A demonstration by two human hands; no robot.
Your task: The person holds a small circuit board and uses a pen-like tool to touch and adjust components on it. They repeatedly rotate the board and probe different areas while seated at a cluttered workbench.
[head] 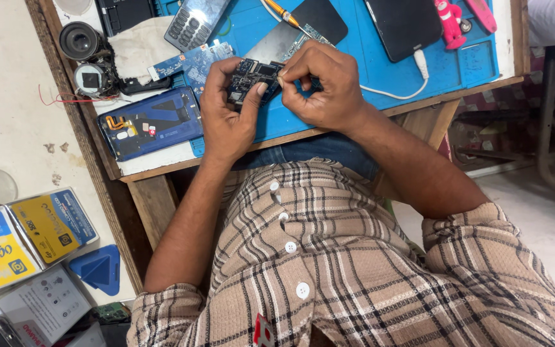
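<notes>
Head view, circuit board (250,78) lying left-right, tilted

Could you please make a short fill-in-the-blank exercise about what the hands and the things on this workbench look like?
1. Both hands hold a small dark circuit board above a work mat whose colour is ____.
2. The left hand grips the board while the right hand pinches at its ____ edge.
3. The opened blue phone shell lies to the ____ of the left hand in the picture.
4. A white cable is plugged into a black ____.

Missing words: blue; right; left; phone
</notes>
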